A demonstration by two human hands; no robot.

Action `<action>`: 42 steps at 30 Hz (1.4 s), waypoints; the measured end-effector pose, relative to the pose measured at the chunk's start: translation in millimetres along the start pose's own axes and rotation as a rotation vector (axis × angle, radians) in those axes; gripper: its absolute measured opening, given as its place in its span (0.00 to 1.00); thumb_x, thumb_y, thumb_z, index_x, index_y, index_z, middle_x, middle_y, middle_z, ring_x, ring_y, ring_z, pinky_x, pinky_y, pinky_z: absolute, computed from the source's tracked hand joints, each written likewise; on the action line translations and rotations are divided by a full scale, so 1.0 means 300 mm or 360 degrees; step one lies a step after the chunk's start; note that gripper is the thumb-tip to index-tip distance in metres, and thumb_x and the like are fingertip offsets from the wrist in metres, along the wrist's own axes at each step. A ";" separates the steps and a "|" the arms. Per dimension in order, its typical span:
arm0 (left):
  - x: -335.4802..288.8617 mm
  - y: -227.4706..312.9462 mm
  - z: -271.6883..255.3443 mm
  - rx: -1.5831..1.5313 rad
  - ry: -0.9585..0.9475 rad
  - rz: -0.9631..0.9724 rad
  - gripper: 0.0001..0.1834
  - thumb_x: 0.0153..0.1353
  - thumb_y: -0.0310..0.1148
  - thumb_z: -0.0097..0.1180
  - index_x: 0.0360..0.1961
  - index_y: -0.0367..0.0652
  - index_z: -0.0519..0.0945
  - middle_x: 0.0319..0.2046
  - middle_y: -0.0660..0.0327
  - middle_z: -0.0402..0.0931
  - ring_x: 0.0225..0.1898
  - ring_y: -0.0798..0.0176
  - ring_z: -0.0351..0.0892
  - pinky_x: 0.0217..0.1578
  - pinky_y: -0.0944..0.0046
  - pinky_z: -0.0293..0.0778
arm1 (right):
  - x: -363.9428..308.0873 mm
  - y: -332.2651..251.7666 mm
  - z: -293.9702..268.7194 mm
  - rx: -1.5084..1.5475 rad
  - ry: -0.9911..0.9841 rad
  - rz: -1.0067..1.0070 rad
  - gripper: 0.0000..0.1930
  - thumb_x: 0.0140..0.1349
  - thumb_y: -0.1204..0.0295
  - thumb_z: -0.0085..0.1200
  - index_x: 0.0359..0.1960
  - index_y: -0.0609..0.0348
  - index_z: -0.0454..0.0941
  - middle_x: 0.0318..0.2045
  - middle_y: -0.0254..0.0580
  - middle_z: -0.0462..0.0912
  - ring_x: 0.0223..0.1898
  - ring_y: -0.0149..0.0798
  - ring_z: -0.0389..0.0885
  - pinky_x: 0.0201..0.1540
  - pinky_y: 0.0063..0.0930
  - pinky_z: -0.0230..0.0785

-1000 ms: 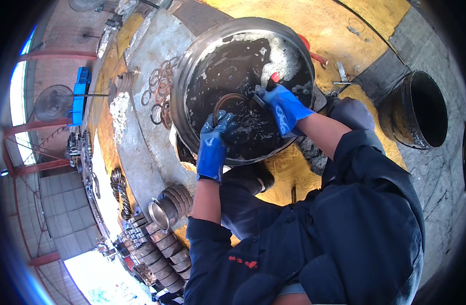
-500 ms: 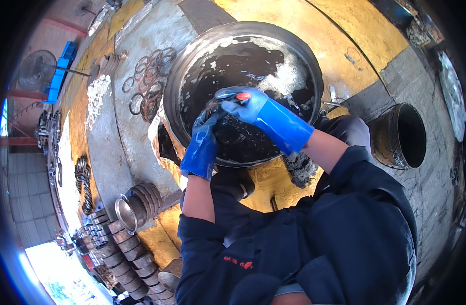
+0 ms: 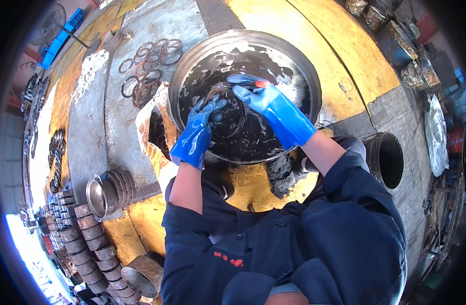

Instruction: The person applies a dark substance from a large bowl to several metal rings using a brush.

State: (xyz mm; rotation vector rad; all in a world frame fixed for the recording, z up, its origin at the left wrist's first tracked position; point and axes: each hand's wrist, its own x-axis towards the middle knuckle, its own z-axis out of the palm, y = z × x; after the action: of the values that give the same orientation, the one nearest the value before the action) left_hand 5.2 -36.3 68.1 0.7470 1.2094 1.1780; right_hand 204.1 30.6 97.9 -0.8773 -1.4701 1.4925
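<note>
Above a wide round metal basin (image 3: pixel 243 35) of dark, foamy liquid, both my hands wear blue rubber gloves. Thin dark rings (image 3: pixel 242 122), one or several together, hang between them, their lower part low over the liquid. On the left side, the fingers of my left hand (image 3: pixel 198 122) are curled around the ring's edge. My right hand (image 3: pixel 273 104) is closed near the ring's top, gripping a small thing with a red end (image 3: pixel 262 84). The rest of that thing is hidden by the glove and ring.
Several loose rings (image 3: pixel 146 66) lie on the floor left of the basin, beside an open torn sack (image 3: pixel 150 119). A dark bucket (image 3: pixel 388 160) stands at right. Metal cylinders (image 3: pixel 93 234) are stacked at lower left, near ribbed round parts (image 3: pixel 116 188). Dark grey fluffy material (image 3: pixel 282 178) lies between my legs.
My hands have drawn apart, and more of the ring shows between them. My left hand has loosened and turned its fingers. The whole view has shifted somewhat.
</note>
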 end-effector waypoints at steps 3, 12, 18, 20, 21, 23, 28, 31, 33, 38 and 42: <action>0.024 -0.009 0.007 -0.0130 0.0069 -0.0070 0.14 0.61 0.32 0.59 0.48 0.44 0.82 0.35 0.70 0.83 0.26 0.76 0.68 0.28 0.75 0.63 | 0.045 0.089 -0.038 -0.0636 0.0099 -0.0145 0.12 0.63 0.75 0.54 0.47 0.61 0.80 0.41 0.43 0.85 0.43 0.32 0.82 0.48 0.24 0.75; 0.045 0.030 0.082 -0.0264 0.0093 -0.0086 0.18 0.55 0.31 0.66 0.47 0.42 0.82 0.32 0.68 0.84 0.19 0.76 0.64 0.20 0.76 0.60 | -0.092 0.281 -0.139 -0.0310 0.0170 0.0737 0.10 0.61 0.71 0.54 0.41 0.60 0.82 0.34 0.41 0.86 0.37 0.34 0.84 0.42 0.27 0.75; 0.025 0.013 0.070 -0.0184 0.0242 -0.0073 0.18 0.54 0.30 0.67 0.47 0.41 0.82 0.29 0.69 0.80 0.21 0.75 0.68 0.22 0.75 0.63 | -0.233 0.113 0.001 -0.0138 0.0010 0.0882 0.14 0.63 0.66 0.52 0.45 0.60 0.80 0.37 0.41 0.86 0.39 0.34 0.83 0.44 0.29 0.75; 0.033 -0.005 0.082 -0.0175 0.0132 -0.0109 0.18 0.55 0.31 0.67 0.47 0.41 0.82 0.28 0.69 0.79 0.21 0.75 0.68 0.23 0.75 0.64 | -0.208 0.119 -0.030 -0.0584 0.0008 0.0700 0.15 0.64 0.64 0.52 0.47 0.60 0.80 0.38 0.42 0.85 0.40 0.33 0.83 0.44 0.29 0.75; 0.049 -0.023 0.099 -0.0162 0.0010 -0.0145 0.18 0.55 0.31 0.67 0.48 0.41 0.82 0.27 0.70 0.79 0.22 0.75 0.69 0.23 0.75 0.64 | -0.194 0.136 -0.073 -0.0824 0.0033 0.0529 0.16 0.64 0.63 0.52 0.48 0.60 0.80 0.38 0.42 0.85 0.40 0.33 0.83 0.45 0.29 0.75; 0.060 -0.044 0.098 -0.0071 -0.0070 -0.0115 0.17 0.55 0.31 0.67 0.47 0.42 0.82 0.27 0.69 0.78 0.21 0.74 0.69 0.23 0.76 0.65 | -0.150 0.156 -0.103 -0.1094 0.0071 0.0099 0.14 0.64 0.64 0.54 0.48 0.53 0.80 0.41 0.42 0.85 0.43 0.37 0.83 0.46 0.31 0.76; -0.026 0.014 0.086 -0.0039 -0.0132 -0.0111 0.15 0.56 0.32 0.67 0.44 0.41 0.82 0.34 0.64 0.81 0.30 0.71 0.75 0.32 0.72 0.71 | -0.100 0.052 -0.058 -0.1922 -0.0071 -0.0511 0.16 0.60 0.61 0.56 0.51 0.41 0.78 0.48 0.40 0.83 0.45 0.47 0.83 0.46 0.38 0.76; -0.005 0.023 0.124 -0.0029 -0.0184 -0.0062 0.16 0.55 0.31 0.67 0.45 0.42 0.82 0.31 0.66 0.81 0.25 0.73 0.71 0.26 0.74 0.67 | -0.081 0.120 -0.075 -0.1801 0.0039 0.0327 0.16 0.63 0.58 0.54 0.50 0.45 0.81 0.39 0.42 0.86 0.41 0.46 0.84 0.45 0.35 0.75; 0.020 0.017 0.162 -0.0055 -0.0249 -0.0042 0.17 0.54 0.31 0.67 0.46 0.44 0.82 0.29 0.67 0.80 0.21 0.74 0.69 0.22 0.76 0.64 | -0.082 0.198 -0.114 -0.1163 0.0133 0.0658 0.16 0.64 0.58 0.53 0.50 0.46 0.81 0.34 0.41 0.86 0.39 0.40 0.84 0.44 0.34 0.75; 0.000 -0.003 0.093 -0.0058 -0.0265 -0.0126 0.16 0.56 0.30 0.65 0.47 0.42 0.81 0.36 0.63 0.84 0.23 0.75 0.70 0.23 0.75 0.65 | -0.206 0.179 -0.017 -0.0537 -0.0105 0.0915 0.15 0.65 0.62 0.53 0.47 0.57 0.82 0.37 0.38 0.86 0.37 0.34 0.82 0.42 0.27 0.73; 0.023 -0.003 0.138 -0.0154 -0.0342 -0.0078 0.17 0.56 0.28 0.64 0.48 0.42 0.81 0.35 0.64 0.84 0.23 0.74 0.70 0.24 0.74 0.66 | -0.179 0.233 -0.088 0.0439 0.0065 0.1090 0.14 0.66 0.68 0.54 0.47 0.64 0.81 0.42 0.40 0.84 0.37 0.31 0.80 0.43 0.23 0.72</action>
State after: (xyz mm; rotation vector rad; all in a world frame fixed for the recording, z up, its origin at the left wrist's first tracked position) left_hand 44.7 -24.1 75.2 0.7465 0.9803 1.0789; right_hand 243.2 -4.8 22.4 -1.2997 -0.9278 2.0905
